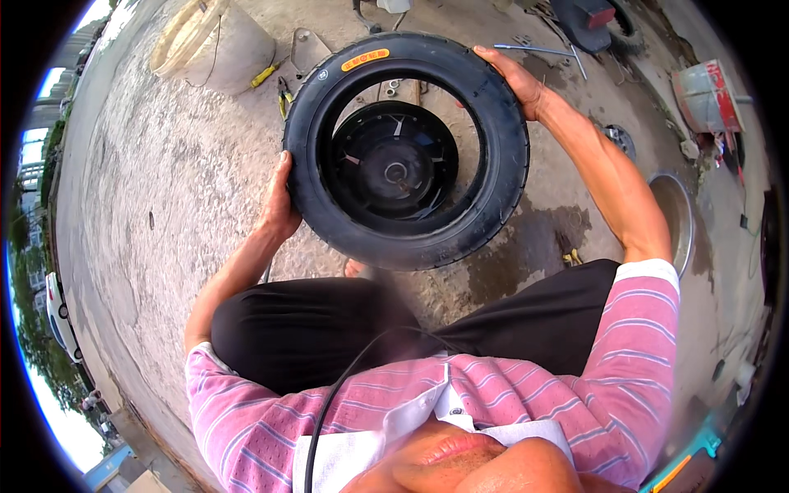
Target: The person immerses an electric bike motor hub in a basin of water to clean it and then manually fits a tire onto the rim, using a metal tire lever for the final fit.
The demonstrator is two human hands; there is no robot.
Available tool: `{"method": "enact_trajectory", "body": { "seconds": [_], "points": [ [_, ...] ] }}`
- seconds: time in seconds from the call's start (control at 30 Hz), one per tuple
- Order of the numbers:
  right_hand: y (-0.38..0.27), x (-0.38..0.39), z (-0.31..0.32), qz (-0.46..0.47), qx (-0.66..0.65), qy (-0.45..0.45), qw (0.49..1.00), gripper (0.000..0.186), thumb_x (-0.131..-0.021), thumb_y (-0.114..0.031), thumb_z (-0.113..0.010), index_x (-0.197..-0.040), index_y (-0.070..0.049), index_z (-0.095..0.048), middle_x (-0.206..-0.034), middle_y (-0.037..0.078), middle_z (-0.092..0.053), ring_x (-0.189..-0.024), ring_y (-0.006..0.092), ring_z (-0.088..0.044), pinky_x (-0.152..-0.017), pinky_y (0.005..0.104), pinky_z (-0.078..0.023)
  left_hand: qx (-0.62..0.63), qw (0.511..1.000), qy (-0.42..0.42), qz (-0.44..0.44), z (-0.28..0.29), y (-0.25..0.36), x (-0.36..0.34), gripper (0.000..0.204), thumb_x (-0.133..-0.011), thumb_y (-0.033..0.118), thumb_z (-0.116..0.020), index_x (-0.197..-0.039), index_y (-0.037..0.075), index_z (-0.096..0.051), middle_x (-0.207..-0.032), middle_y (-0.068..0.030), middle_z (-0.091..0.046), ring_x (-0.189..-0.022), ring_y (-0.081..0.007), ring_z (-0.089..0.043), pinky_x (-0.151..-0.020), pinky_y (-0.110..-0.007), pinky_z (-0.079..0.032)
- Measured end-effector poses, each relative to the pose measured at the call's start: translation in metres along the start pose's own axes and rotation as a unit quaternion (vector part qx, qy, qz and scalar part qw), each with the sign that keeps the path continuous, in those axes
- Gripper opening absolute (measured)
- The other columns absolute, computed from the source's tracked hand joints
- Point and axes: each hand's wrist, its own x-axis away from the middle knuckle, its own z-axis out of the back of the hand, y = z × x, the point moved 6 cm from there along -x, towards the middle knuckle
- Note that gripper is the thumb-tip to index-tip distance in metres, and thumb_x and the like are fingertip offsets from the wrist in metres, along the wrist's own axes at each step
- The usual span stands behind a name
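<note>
Between both hands I hold a black rubber tyre (500, 172) with an orange label on its sidewall. My left hand (282, 197) presses its left edge, fingers partly hidden beneath. At the upper right edge, my right hand (519, 85) grips it with the thumb along the rim. Through the tyre's opening shows a dark round wheel hub (394, 160) with a central axle. It lies lower, close to the ground, and the tyre's ring surrounds it in view; whether the two touch I cannot tell.
A dirty white bucket (222, 49) stands at the far left, near pliers (284, 97) and a yellow-handled screwdriver (265, 76). A blue T-shaped wrench (538, 52) lies beyond my right hand. A red-and-grey bucket (708, 97) and a metal basin (672, 215) sit at right.
</note>
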Motion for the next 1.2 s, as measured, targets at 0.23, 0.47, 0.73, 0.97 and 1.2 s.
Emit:
{"method": "enact_trajectory", "body": {
  "seconds": [0.23, 0.47, 0.73, 0.97, 1.2],
  "points": [
    [0.009, -0.001, 0.004, 0.006, -0.025, -0.023, 0.999, 0.059, -0.101, -0.057, -0.053, -0.120, -0.002, -0.068, -0.099, 0.013, -0.076, -0.084, 0.0208, -0.075, -0.076, 0.0320, -0.062, -0.015, 1.000, 0.004, -0.004, -0.006, 0.003, 0.004, 0.063, -0.103, 0.056, -0.054, -0.141, 0.006, -0.057, -0.134, -0.0102, -0.066, -0.120, -0.0237, -0.064, -0.108, -0.041, -0.049],
    [0.020, 0.001, 0.005, 0.002, -0.085, 0.004, 0.996, 0.059, -0.101, -0.055, -0.054, -0.120, -0.001, -0.068, -0.099, 0.014, -0.076, -0.084, 0.0218, -0.075, -0.077, 0.0328, -0.062, -0.023, 1.000, -0.008, 0.005, -0.001, 0.002, 0.001, 0.063, -0.104, 0.054, -0.053, -0.145, 0.006, -0.053, -0.137, -0.0107, -0.064, -0.122, -0.0228, -0.063, -0.109, -0.040, -0.049],
    [0.036, -0.003, 0.007, 0.003, -0.101, -0.028, 0.994, 0.058, -0.101, -0.053, -0.054, -0.123, -0.001, -0.067, -0.103, 0.014, -0.075, -0.087, 0.0234, -0.074, -0.080, 0.0344, -0.062, -0.036, 0.999, -0.024, -0.006, 0.001, 0.003, 0.001, 0.061, -0.105, 0.051, -0.052, -0.144, 0.004, -0.054, -0.137, -0.0118, -0.064, -0.122, -0.0228, -0.063, -0.109, -0.039, -0.049],
    [0.044, -0.011, 0.006, 0.002, -0.102, -0.034, 0.994, 0.057, -0.102, -0.052, -0.053, -0.123, -0.001, -0.067, -0.104, 0.013, -0.076, -0.087, 0.0231, -0.074, -0.081, 0.0347, -0.061, -0.067, 0.998, -0.012, -0.016, 0.004, 0.004, 0.003, 0.062, -0.105, 0.050, -0.052, -0.147, 0.005, -0.049, -0.139, -0.0120, -0.062, -0.123, -0.0226, -0.062, -0.107, -0.039, -0.050],
    [0.058, -0.022, 0.005, -0.011, -0.115, -0.050, 0.992, 0.056, -0.102, -0.051, -0.051, -0.125, -0.002, -0.066, -0.107, 0.010, -0.075, -0.090, 0.0197, -0.073, -0.085, 0.0337, -0.061, -0.060, 0.998, 0.006, -0.011, 0.016, -0.001, -0.001, 0.056, -0.105, 0.048, -0.054, -0.144, 0.010, -0.050, -0.135, -0.0102, -0.063, -0.120, -0.0214, -0.063, -0.103, -0.039, -0.051]
  ]
}}
